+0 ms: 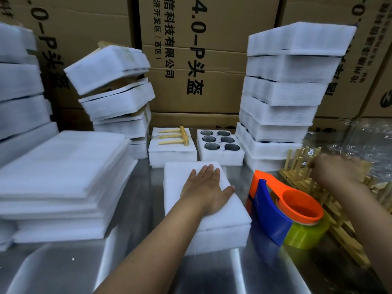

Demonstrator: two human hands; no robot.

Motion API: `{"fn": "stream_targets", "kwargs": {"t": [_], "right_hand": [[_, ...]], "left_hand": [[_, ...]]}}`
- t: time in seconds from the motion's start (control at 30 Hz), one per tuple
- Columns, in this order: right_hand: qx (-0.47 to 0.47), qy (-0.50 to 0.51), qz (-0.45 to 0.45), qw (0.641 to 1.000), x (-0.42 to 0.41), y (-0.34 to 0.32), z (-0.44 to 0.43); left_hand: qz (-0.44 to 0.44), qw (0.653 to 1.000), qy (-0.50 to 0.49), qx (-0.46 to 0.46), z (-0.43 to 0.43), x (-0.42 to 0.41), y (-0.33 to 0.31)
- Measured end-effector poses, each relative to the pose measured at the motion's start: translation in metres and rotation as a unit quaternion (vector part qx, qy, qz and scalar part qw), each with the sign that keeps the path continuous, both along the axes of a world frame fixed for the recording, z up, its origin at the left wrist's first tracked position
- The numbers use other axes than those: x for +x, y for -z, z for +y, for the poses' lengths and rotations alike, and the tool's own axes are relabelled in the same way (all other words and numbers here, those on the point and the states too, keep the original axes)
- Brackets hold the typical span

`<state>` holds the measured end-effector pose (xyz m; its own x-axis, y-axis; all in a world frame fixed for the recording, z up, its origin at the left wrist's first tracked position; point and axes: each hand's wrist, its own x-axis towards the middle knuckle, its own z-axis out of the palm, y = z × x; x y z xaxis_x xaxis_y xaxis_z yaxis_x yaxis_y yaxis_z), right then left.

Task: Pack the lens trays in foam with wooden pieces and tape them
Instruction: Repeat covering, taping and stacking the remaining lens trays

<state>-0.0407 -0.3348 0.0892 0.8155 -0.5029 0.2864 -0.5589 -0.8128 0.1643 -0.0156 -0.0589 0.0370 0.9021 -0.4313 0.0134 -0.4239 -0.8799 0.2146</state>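
A white foam block (222, 221) with a foam sheet on top lies on the metal table in front of me. My left hand (206, 189) rests flat on it with straight fingers. My right hand (335, 169) reaches into a pile of wooden pieces (314, 183) at the right, its fingers curled among the sticks; what they hold is hidden. Behind the block stands an uncovered foam lens tray (220, 153) with several dark lenses. To its left, a foam block carries a wooden comb piece (176, 136). An orange and blue tape dispenser (286, 211) with yellowish tape stands right of my left hand.
A pile of flat foam sheets (61, 170) lies at the left. Stacks of packed foam trays rise at back left (114, 94) and back right (286, 88). Cardboard boxes (203, 56) wall off the back. The steel table (148, 262) reaches to the near edge.
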Motion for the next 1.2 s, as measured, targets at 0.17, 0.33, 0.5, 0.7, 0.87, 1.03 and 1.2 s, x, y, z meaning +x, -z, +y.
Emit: {"fn": "stream_targets", "kwargs": {"t": [0.17,0.33,0.5,0.7,0.87,1.03,1.2], "right_hand": [[0.112,-0.153,-0.150,0.970,-0.005,-0.003,0.016],[0.102,-0.305,-0.245,0.914,-0.010,-0.007,0.041],[0.101,-0.418,-0.359,0.828,-0.026,-0.016,0.081],[0.136,-0.500,-0.388,0.763,-0.051,-0.013,0.136],[0.159,-0.523,-0.366,0.753,-0.059,0.002,0.159],[0.253,-0.534,-0.368,0.718,-0.058,0.003,0.159],[0.273,-0.544,-0.372,0.701,-0.057,0.007,0.160]], "left_hand": [[0.008,1.000,0.009,-0.004,0.001,0.000,-0.001],[0.010,1.000,0.011,-0.006,0.002,-0.002,-0.002],[0.010,1.000,0.013,0.004,0.002,-0.001,-0.003],[0.012,1.000,0.010,-0.010,0.002,-0.002,-0.002],[0.022,1.000,0.008,-0.009,-0.001,-0.001,-0.004],[0.018,0.997,-0.016,-0.067,0.001,-0.004,-0.005],[0.040,0.983,-0.017,-0.177,0.002,-0.002,-0.008]]}}
